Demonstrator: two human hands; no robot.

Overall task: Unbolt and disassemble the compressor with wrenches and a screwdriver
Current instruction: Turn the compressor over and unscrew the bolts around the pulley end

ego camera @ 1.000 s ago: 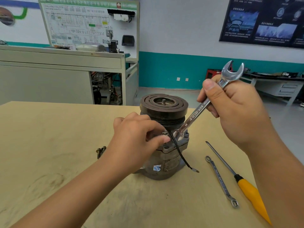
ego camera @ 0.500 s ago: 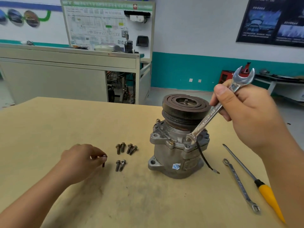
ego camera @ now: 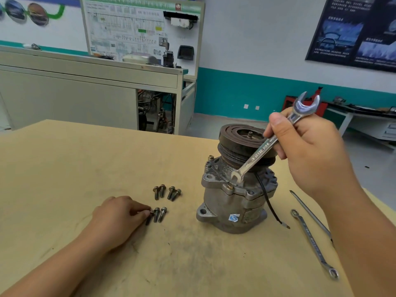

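- Gripping a silver open-end wrench (ego camera: pixel 263 151) in the right hand (ego camera: pixel 310 155), with fingers curled round the upper shaft and the thumb pressing along it.
- Holding that hand above and just right of the compressor (ego camera: pixel 233 202), level with its dark pulley (ego camera: pixel 237 136).
- Slanting the wrench down and to the left across the front of the pulley, the upper open end sticking out above the knuckles.
- Bringing the lower open end to the grey flange, just above a brass-coloured bolt head (ego camera: pixel 230 186); not showing clearly whether the two are touching.
- Standing the compressor upright on the tan table (ego camera: pixel 64 168), right of centre, pulley end uppermost, with a thin black wire (ego camera: pixel 267 202) hanging down its right side to the tabletop.
- Resting the left hand (ego camera: pixel 115 217) on the table well to the left of the compressor, apart from it.
- Pinching a small dark bolt (ego camera: pixel 148 218) between the left thumb and fingertips, its tip pointing down at the tabletop.
- Holding that bolt just beside a pair of loose bolts (ego camera: pixel 159 214), with four more bolts (ego camera: pixel 167 192) lying a little farther back, all between the left hand and the compressor.
- Leaving a ring wrench (ego camera: pixel 312 243) and a screwdriver shaft (ego camera: pixel 308 213) lying side by side on the table to the right of the compressor, under the right forearm.
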